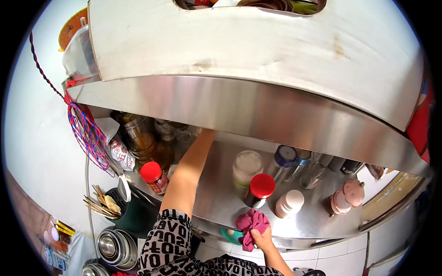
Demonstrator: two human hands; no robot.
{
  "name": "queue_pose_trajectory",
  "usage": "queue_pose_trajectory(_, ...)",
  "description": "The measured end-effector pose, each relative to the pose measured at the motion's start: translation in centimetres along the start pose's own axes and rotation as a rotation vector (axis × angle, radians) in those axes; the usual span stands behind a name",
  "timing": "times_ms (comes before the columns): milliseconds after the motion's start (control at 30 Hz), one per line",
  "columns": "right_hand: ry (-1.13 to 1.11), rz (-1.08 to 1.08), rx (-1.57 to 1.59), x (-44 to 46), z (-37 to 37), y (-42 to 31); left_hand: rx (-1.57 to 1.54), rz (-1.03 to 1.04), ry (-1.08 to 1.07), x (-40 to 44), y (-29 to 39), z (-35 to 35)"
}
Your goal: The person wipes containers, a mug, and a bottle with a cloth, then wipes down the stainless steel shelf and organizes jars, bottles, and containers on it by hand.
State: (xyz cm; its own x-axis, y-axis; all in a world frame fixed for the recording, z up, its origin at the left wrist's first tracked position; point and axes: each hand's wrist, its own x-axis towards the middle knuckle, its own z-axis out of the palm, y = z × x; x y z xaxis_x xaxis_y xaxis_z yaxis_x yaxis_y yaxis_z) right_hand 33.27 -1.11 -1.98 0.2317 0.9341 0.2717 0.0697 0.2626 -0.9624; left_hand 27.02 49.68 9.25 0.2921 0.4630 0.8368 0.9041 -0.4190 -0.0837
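While the right hand holds a bunched maroon cloth in its grip, just at the front edge of the shiny metal counter, the left arm reaches in beneath a steel shelf; the left hand is hidden there, so its grip cannot be told. Behind the cloth stand a red-lidded jar and a white-lidded jar. A large white box sits on the shelf, coiled wires hang by the pale wall, and white tiles cover the floor.

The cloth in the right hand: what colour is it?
The cloth is deep pink, best seen in the head view.
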Motion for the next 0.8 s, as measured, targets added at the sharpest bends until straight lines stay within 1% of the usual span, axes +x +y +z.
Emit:
queue_pose_trajectory(100, 0.037, -0.026, 0.034, 0.2, 0.4, -0.2, -0.045, 0.015, -0.055, -1.1, 1.7, -1.1)
queue_pose_trajectory(233, 0.097, -0.058, 0.037, 0.5, 0.7, -1.0, -0.179, 0.004, -0.169, -3.2, 2.8, -6.2)
queue_pose_trajectory(267, 0.055, -0.027, 0.030, 0.3, 0.5, -1.0, -0.232, -0.005, -0.200, -3.5, 2.9, -8.4)
queue_pose_trajectory(333, 0.068, -0.043, 0.011, 0.4, 0.6, -1.2, -0.360, -0.034, -0.210, -4.1, 3.2, -14.1)
queue_pose_trajectory(400, 0.093, -0.034, 0.002, 0.4, 0.7, -1.0, -0.529, -0.057, -0.213, -5.5, 3.3, -21.5)
queue_pose_trajectory(433, 0.069, -0.056, -0.019, 0.4, 0.5, -1.1, -0.521, -0.061, -0.212, -6.4, 3.1, -24.0)
queue_pose_trajectory(467, 0.047, -0.076, -0.042, 0.4, 0.4, -1.2, -0.571, -0.097, -0.177, -7.5, 2.7, -26.1)
queue_pose_trajectory(500, 0.094, -0.102, -0.055, 0.5, 0.6, -0.9, -0.622, -0.137, -0.145, -8.9, 2.3, -28.2)
queue_pose_trajectory(567, 0.149, -0.042, 0.072, 0.1, 1.1, -0.8, -0.743, -0.135, -0.058, -12.1, 0.9, -32.0)
queue_pose_trajectory(600, 0.129, 0.039, 0.188, 0.3, 1.4, -2.0, -0.798, -0.066, -0.002, -14.0, 0.0, -33.1)
queue_pose_trajectory(633, 0.246, 0.017, 0.234, 0.9, 2.4, -2.7, -0.863, -0.030, 0.027, -15.8, -0.6, -34.5)
queue_pose_trajectory(667, 0.293, -0.025, 0.397, 1.1, 3.6, -3.9, -0.928, 0.005, 0.058, -17.4, -1.2, -35.9)
queue_pose_trajectory(733, 0.083, -0.093, 0.669, 0.7, 5.4, -4.7, -1.149, 0.053, 0.036, -21.1, -2.2, -36.8)
queue_pose_trajectory(767, 0.161, -0.045, 0.646, -0.2, 7.5, -3.6, -1.295, -0.006, 0.044, -23.1, -2.2, -37.4)
queue_pose_trajectory(800, 0.238, 0.001, 0.623, -1.0, 9.7, -2.1, -1.361, -0.017, 0.088, -23.8, -1.8, -38.7)
